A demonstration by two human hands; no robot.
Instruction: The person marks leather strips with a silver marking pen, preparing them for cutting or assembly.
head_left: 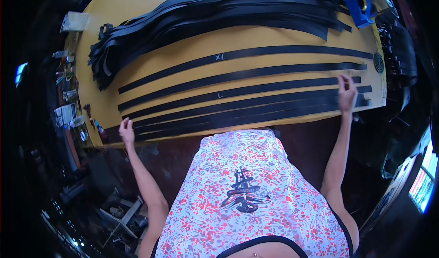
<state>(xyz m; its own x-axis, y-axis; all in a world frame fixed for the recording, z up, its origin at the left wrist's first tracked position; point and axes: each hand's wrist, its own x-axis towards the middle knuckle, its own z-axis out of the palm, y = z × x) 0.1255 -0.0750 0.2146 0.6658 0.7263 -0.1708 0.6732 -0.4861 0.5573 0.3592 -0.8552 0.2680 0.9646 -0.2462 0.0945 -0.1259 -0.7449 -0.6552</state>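
Several flat black strips lie side by side across a yellow table, one of them marked L (219, 95) in white and a farther one marked XL (220, 57). At the left end of the L strip is my left hand (127, 132), its fingers pinched together on the strip's tip. My right hand (348, 94) is over the right part of the same strip, thumb and fingertips closed at it. Its palm and wrist cover parts of the nearer strips. Between these two hands the strip lies nearly straight.
A large loose pile of black strips (219, 15) covers the far side of the yellow table (183, 61). A blue tape dispenser (356, 6) stands at the far right corner, with a dark coil (378, 62) nearer on the right edge. Small tools and containers line the left edge.
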